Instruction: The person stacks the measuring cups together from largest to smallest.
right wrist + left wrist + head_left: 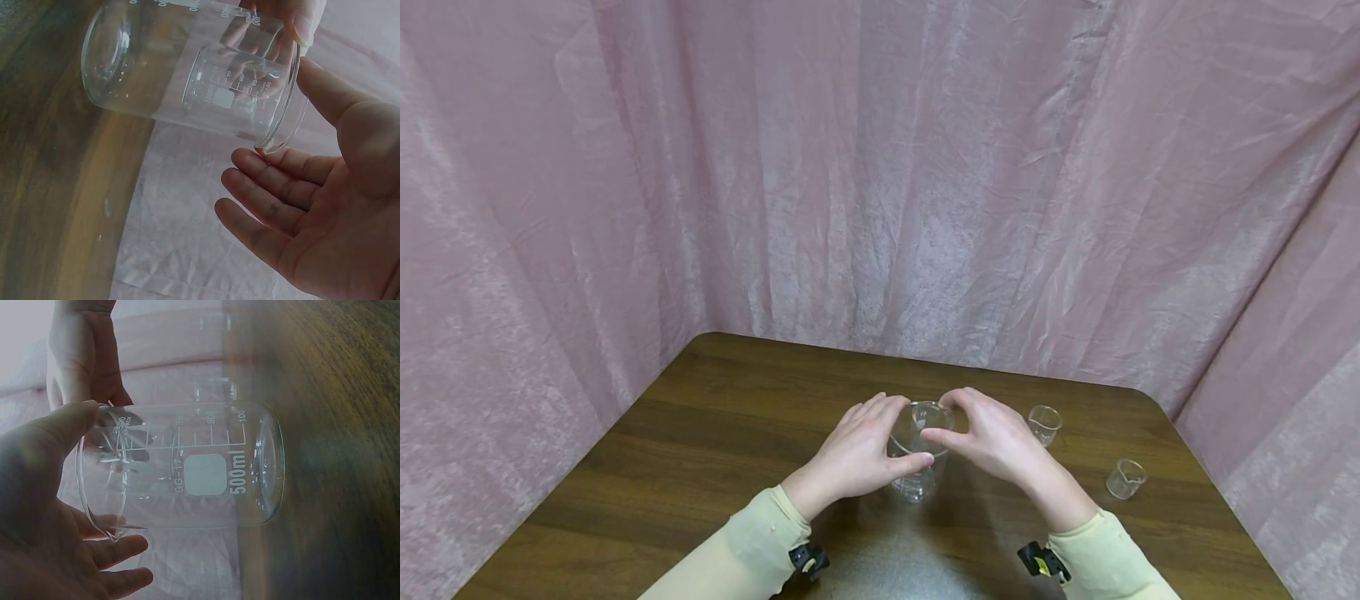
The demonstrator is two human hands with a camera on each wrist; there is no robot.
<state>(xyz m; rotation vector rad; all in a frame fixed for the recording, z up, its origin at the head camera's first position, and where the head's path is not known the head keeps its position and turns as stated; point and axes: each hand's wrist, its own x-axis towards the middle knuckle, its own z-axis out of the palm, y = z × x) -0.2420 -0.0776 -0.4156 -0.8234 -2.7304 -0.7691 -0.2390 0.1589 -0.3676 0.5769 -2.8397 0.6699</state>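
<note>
A large clear glass beaker (206,509) marked 500ml stands upright on the table. My left hand (859,450) holds it at the rim, thumb on the near side and fingers on the far side. A smaller graduated beaker (234,100) sits inside its upper part, well above the large beaker's base. Thumb and index finger of my right hand (996,435) grip the smaller beaker at its rim, which rises slightly past the large rim in the right wrist view. The other right fingers extend loosely outside the glass.
Two more small glass beakers stand to the right on the brown wooden table (760,400): one beaker (1045,423) just beyond my right hand, another beaker (1126,480) farther right and nearer. Pink curtains (880,183) hang behind the table and along its sides.
</note>
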